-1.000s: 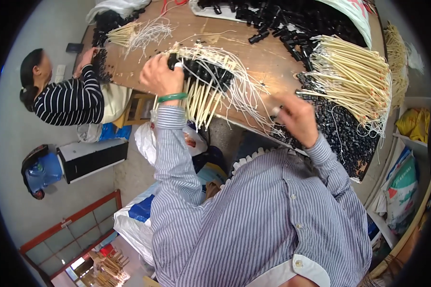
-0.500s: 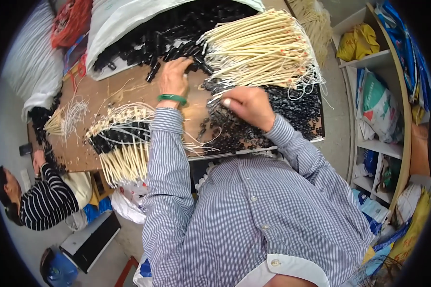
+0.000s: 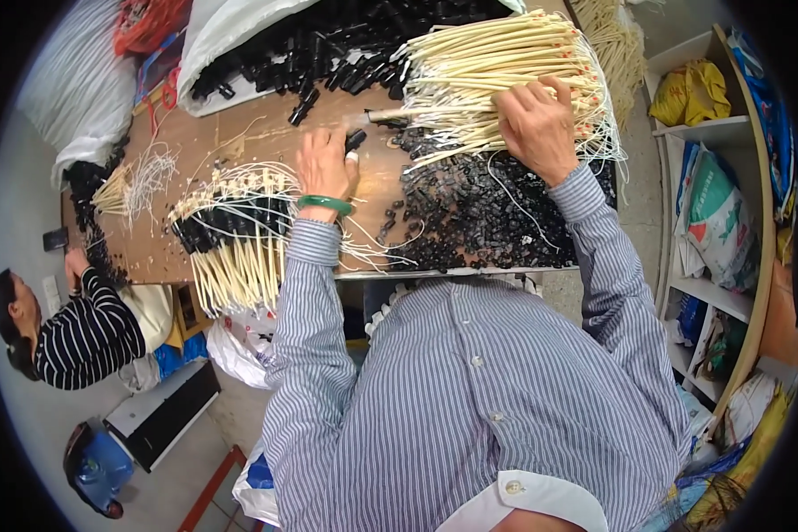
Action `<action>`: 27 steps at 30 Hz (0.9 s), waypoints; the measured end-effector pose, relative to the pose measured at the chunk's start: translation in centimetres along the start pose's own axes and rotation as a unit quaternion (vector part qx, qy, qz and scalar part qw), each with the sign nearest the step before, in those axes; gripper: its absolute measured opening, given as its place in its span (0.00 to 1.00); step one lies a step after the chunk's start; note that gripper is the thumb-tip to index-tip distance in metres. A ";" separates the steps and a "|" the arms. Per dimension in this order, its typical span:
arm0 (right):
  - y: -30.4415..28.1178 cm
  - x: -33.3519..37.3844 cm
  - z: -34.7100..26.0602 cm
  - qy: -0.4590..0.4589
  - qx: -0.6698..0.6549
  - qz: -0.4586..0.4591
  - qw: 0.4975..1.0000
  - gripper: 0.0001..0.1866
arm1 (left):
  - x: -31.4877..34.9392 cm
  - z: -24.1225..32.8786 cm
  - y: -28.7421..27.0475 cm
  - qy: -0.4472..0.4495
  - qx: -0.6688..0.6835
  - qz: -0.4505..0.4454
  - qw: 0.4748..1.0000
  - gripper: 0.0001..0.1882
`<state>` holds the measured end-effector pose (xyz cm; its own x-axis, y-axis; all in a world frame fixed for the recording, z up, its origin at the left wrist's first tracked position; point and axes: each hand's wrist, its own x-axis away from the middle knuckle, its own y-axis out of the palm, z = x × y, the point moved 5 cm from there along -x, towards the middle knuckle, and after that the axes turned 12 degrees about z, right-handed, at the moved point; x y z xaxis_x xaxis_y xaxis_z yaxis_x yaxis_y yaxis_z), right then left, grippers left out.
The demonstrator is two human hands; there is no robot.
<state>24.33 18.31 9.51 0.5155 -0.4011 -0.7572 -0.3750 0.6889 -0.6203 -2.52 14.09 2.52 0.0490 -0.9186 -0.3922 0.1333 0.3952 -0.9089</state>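
Note:
My left hand [image 3: 326, 167], with a green bangle at its wrist, rests over the brown table top, closed with a short black plastic sleeve [image 3: 355, 140] at its thumb and fingertips. My right hand [image 3: 538, 131] is on the pile of cream tubes [image 3: 479, 66] with white wire ends. Its fingers are curled round one or more tubes; how many is hidden. One tube [image 3: 388, 115] sticks out of the pile toward my left hand. A thin white wire [image 3: 525, 202] loops down below my right hand, over small black parts [image 3: 479, 213].
A white sack [image 3: 230, 40] spills black sleeves [image 3: 328, 53] at the back. Left of my left forearm lies a bundle of assembled black-and-cream pieces [image 3: 235, 235]. Loose white wires [image 3: 151, 191] lie farther left. Shelves [image 3: 709, 129] with bags stand right. A person in stripes [image 3: 84, 337] sits left.
My right hand has moved right and up from the pile's lower left edge onto the tubes. My left hand has drawn back from the black sleeves with one in its fingers.

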 end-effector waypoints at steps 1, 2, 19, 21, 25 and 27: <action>-0.2 0.4 -0.9 0.009 -0.046 -0.015 0.999 0.03 | 0.5 -0.2 -0.2 -0.003 -0.003 -0.001 1.000 0.23; -0.4 0.8 -1.8 0.017 -0.092 -0.031 0.995 0.06 | 0.9 -0.6 -0.5 -0.047 0.078 -0.009 0.996 0.23; -4.1 4.8 -5.3 0.139 -0.277 -0.170 0.936 0.12 | 4.0 -0.6 -0.7 -0.105 0.313 0.053 0.942 0.20; -4.0 5.4 -4.8 0.132 -0.273 -0.200 0.932 0.12 | 4.0 0.5 -1.1 0.035 0.177 0.110 0.977 0.18; -3.3 6.8 -3.9 0.152 -0.321 -0.143 0.924 0.11 | 3.3 1.7 -1.8 0.078 0.146 0.129 0.978 0.12; -2.8 6.1 -5.2 0.146 -0.283 -0.155 0.935 0.09 | 3.2 2.9 -2.5 0.155 0.095 0.142 0.973 0.11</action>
<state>24.52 10.79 5.61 0.4662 -0.7328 -0.4957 -0.6328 0.1153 -0.7657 0.23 10.13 3.92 -0.1857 -0.7144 -0.6746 0.3403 0.5973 -0.7262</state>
